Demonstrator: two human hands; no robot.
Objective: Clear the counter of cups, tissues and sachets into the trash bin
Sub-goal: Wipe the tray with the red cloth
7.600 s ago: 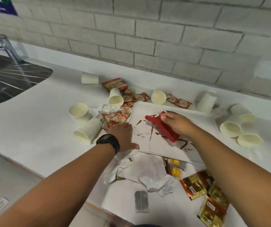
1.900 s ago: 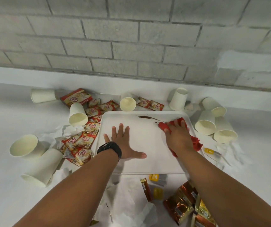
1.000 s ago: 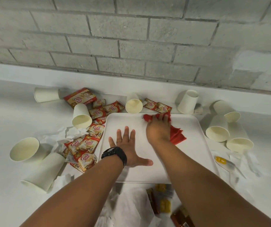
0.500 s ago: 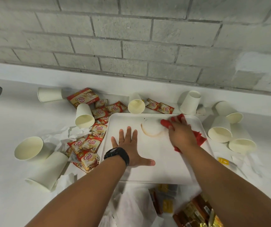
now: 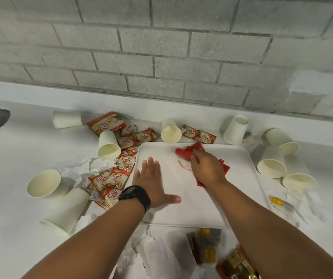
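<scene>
Tipped cream paper cups (image 5: 109, 146), glossy red creamer sachets (image 5: 117, 178) and crumpled white tissues (image 5: 165, 254) ring a smooth white rectangular tray (image 5: 240, 158) on the white surface (image 5: 10, 158) below a grey block wall (image 5: 161, 47). The left hand (image 5: 151, 182) lies flat and spread on the tray; the right hand (image 5: 205, 168) presses a rumpled red cloth (image 5: 185, 152) beside a faint brown smear (image 5: 183, 165).

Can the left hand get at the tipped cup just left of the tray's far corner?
Probably yes. The left hand lies flat on the tray, holding nothing, and only flat sachets lie between it and the cup.
</scene>
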